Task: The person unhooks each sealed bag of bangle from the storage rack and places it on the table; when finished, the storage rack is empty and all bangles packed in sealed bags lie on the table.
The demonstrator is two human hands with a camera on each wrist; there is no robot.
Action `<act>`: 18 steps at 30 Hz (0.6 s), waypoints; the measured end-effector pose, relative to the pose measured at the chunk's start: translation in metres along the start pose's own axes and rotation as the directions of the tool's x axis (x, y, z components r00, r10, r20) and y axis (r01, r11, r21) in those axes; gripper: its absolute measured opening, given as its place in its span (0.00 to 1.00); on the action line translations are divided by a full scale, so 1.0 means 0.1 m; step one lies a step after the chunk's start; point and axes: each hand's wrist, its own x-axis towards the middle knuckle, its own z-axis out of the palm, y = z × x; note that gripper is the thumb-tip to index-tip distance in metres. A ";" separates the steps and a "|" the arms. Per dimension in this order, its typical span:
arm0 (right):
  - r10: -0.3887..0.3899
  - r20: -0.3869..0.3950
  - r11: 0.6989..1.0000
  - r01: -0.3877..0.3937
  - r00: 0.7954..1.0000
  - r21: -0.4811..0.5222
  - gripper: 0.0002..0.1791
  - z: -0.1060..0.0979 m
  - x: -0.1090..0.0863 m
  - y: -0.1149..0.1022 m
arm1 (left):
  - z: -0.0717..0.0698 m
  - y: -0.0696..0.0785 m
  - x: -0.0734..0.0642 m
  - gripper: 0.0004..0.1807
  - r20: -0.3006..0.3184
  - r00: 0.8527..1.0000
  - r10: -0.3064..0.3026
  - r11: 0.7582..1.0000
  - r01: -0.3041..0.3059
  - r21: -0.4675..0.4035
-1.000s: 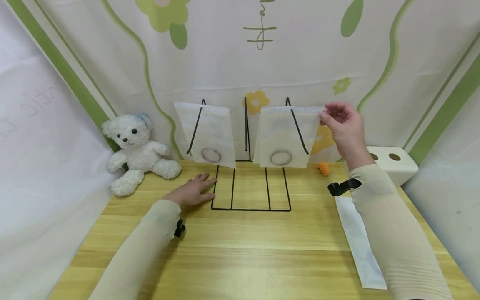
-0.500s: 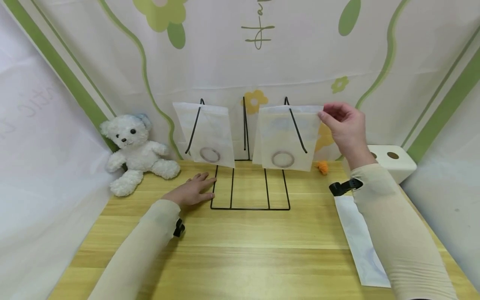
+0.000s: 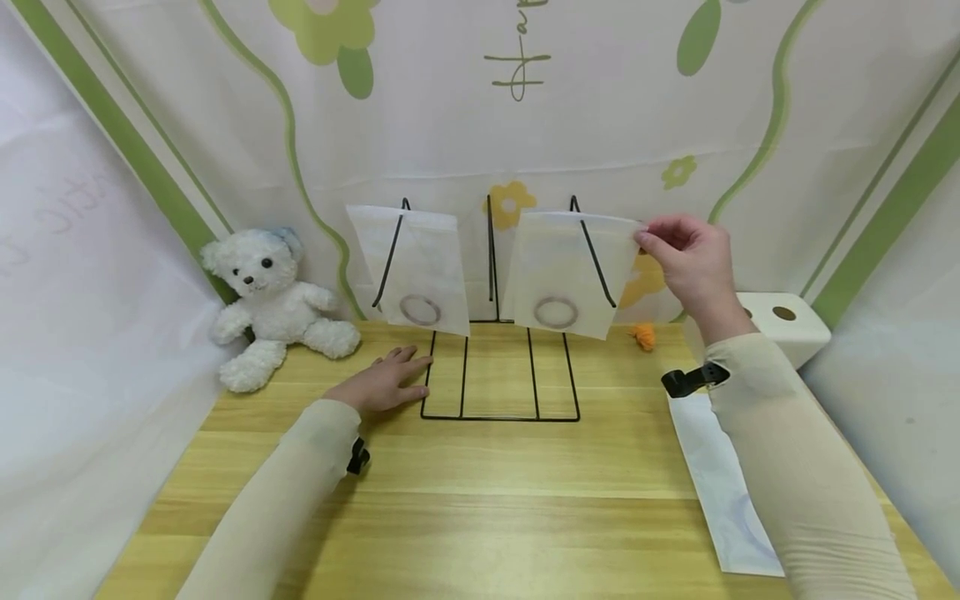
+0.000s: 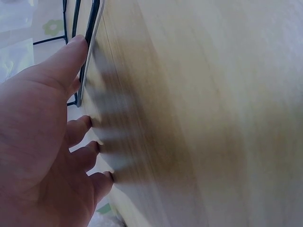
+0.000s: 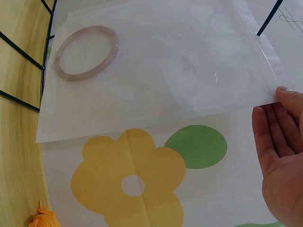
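A black wire display rack (image 3: 501, 419) stands on the table, with translucent zip bags hanging from its hooks. My right hand (image 3: 693, 271) pinches the top right corner of the right-hand bag (image 3: 577, 271) between thumb and fingers. Through that bag's film a pale mauve bangle (image 5: 115, 45) shows near the bottom. On the left hook hangs a similar bag (image 3: 427, 258) with a ring shape low inside it. My left hand (image 3: 381, 383) rests on the table with spread fingers, touching the left side of the rack's base; its thumb (image 4: 71, 54) lies against the wire.
A white teddy bear (image 3: 273, 308) sits at the back left. At the right, a white holder with round holes (image 3: 802, 333) stands behind my forearm. A pale flat bag (image 3: 712, 475) lies partly under the right arm. Near the back curtain is a small orange bundle (image 3: 645, 337).
The right bag's lower part first swings right, then back left, and its top edge now slopes down toward my right hand, which keeps its pinch. The left hand stays put.
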 end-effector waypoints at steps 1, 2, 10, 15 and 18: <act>0.003 -0.002 1.000 -0.003 1.000 -0.004 0.13 0.00 0.00 0.00 | 0.00 0.00 0.00 0.40 0.001 1.000 -0.002 1.000 0.002 -0.001; 0.004 -0.004 1.000 -0.004 1.000 -0.008 0.13 0.00 -0.01 0.00 | 0.00 0.00 0.00 0.41 0.001 1.000 -0.003 1.000 0.003 -0.001; 0.022 -0.030 1.000 -0.022 0.999 0.012 0.11 0.02 -0.04 -0.03 | 0.00 0.01 0.00 0.41 0.002 1.000 0.002 1.000 -0.002 -0.008; 0.005 -0.026 1.000 -0.005 1.000 -0.006 0.13 0.04 -0.05 -0.04 | -0.01 0.01 -0.01 0.40 0.005 1.000 -0.002 1.000 0.002 -0.009; -0.008 -0.023 1.000 0.008 1.000 -0.010 0.14 0.04 -0.06 -0.05 | -0.01 0.01 -0.01 0.40 0.002 1.000 -0.002 1.000 0.002 -0.010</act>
